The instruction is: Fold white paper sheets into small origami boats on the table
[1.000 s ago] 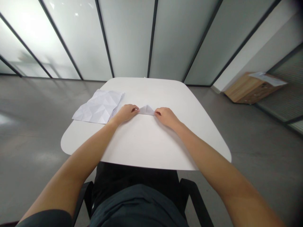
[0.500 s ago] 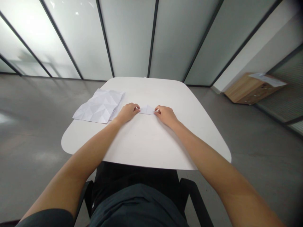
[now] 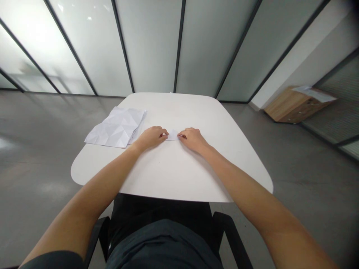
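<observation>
A small folded white paper (image 3: 173, 135) lies on the white table (image 3: 174, 172), between my two hands. My left hand (image 3: 155, 136) pinches its left end between thumb and fingers. At the right end, my right hand (image 3: 192, 138) grips the paper in the same way. The paper's outer ends are covered by my fingers, and a low peak shows along its far side.
Creased white sheets (image 3: 116, 127) lie at the table's left side, close to my left forearm. A wooden cabinet (image 3: 297, 104) with papers on top stands on the floor at the right. Frosted glass panels rise behind the table.
Both hands have come closer together along the small paper and slightly nearer to me, covering more of its ends. The creased sheets have stayed in place.
</observation>
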A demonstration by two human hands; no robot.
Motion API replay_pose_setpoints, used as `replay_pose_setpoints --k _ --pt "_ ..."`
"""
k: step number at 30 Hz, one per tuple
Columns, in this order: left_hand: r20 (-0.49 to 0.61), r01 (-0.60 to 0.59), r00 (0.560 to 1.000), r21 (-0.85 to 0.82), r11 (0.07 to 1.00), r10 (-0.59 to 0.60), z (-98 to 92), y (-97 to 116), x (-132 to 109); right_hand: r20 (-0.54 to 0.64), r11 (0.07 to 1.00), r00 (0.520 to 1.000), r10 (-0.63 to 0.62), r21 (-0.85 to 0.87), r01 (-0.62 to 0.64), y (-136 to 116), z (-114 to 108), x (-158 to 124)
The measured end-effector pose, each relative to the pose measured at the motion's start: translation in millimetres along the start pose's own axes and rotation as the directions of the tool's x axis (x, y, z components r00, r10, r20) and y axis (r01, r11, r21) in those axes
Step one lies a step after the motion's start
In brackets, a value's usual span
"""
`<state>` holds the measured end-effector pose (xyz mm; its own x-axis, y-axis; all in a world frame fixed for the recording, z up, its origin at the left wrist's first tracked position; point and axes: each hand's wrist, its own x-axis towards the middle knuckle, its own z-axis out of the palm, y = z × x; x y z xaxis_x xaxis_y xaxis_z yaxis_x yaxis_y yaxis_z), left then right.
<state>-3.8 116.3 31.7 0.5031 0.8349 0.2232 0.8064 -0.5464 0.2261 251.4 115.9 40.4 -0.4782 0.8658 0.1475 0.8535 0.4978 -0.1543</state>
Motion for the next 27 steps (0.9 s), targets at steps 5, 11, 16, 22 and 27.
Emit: replay_pose_setpoints --k 5,11,16,22,27 --pt "-0.014 -0.016 1.0 0.104 0.994 0.018 1.2 8.3 3.3 -0.048 1.0 0.998 -0.028 0.01 0.029 -3.7 7.0 3.8" --pt "0.005 -0.062 0.998 0.209 0.976 0.063 1.7 14.3 4.5 -0.076 0.996 0.994 -0.081 -0.032 0.079 -10.0 15.9 5.3" --pt "-0.024 -0.049 0.998 0.237 0.97 0.056 3.0 19.4 5.7 -0.054 0.995 0.995 -0.084 -0.048 0.082 -12.8 14.9 5.1" --pt "0.044 -0.051 0.998 0.262 0.964 0.041 3.8 14.2 6.5 -0.033 0.997 0.998 -0.06 -0.055 0.058 -14.1 12.3 4.9" --pt "0.186 -0.04 0.982 0.204 0.978 0.002 -3.3 0.8 6.5 -0.017 0.999 0.999 -0.032 -0.044 0.031 -13.1 10.8 4.3"
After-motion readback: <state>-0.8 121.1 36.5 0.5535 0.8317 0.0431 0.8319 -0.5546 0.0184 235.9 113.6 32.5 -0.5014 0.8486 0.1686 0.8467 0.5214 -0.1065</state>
